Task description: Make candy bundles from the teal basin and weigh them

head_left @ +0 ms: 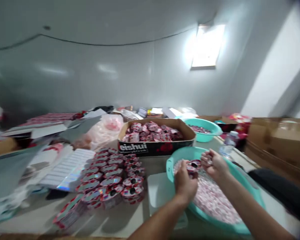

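Note:
Over the large turquoise basin (pixel 258 200), my left hand (pixel 186 183) is closed around a small red-and-white printed container (pixel 194 165). Close to its right side, my right hand (pixel 216 165) has its fingers curled together. Something small and pale shows at those fingertips, apparently a few pieces like the ones below. Many small pale pink pieces (pixel 215 200), which look like wrapped candies, fill the basin under both hands. Rows of similar printed containers (pixel 111 181) stand on the table to the left, several with a dark round spot on the side.
A cardboard tray (pixel 132 148) of printed containers stands behind. Past it sits a smaller turquoise basin (pixel 206 136). A pale flat lid or tray (pixel 160 190) lies left of the large basin. A plastic bottle (pixel 228 145) and cardboard boxes (pixel 280 143) are at right; label sheets (pixel 70 168) lie left.

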{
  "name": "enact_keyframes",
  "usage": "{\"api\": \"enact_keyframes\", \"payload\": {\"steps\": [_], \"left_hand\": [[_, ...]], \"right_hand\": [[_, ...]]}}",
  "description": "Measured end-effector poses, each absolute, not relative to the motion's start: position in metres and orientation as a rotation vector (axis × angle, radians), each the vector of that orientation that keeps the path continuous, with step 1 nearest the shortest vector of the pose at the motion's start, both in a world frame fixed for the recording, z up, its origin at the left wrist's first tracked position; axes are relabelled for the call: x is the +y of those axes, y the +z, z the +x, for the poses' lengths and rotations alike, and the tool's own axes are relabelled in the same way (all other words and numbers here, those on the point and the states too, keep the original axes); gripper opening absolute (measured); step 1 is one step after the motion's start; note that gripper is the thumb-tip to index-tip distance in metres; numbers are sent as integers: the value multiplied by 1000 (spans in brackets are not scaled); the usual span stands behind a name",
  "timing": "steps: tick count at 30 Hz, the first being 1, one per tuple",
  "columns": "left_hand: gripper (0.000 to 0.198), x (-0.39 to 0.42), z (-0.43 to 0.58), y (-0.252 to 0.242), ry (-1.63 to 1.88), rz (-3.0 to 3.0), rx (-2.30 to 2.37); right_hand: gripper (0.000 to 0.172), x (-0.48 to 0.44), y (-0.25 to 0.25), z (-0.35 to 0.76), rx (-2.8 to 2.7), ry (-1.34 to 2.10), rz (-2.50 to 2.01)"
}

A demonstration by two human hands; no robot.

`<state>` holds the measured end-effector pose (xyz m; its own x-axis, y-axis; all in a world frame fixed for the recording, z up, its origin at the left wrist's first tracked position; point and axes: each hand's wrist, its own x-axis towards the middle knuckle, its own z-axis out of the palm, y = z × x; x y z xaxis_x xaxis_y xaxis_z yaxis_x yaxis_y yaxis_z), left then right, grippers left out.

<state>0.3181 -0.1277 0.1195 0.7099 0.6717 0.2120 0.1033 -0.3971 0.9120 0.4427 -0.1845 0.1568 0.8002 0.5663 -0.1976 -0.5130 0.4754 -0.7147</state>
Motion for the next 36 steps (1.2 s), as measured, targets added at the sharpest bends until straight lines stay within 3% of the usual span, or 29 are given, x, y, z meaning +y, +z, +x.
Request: {"api": "enact_keyframes", "payload": {"steps": [9, 27, 36], "left_hand": [[35, -128, 312, 129, 641, 2069, 629], [30, -125, 310, 127, 685, 2052, 584], [29, -124, 311, 125, 749, 1949, 530]], "right_hand": [[28, -160, 168, 428, 17, 476, -996], [36, -157, 169, 413, -119, 498, -1140], [29, -153, 172, 413, -145, 552, -1029]]}}
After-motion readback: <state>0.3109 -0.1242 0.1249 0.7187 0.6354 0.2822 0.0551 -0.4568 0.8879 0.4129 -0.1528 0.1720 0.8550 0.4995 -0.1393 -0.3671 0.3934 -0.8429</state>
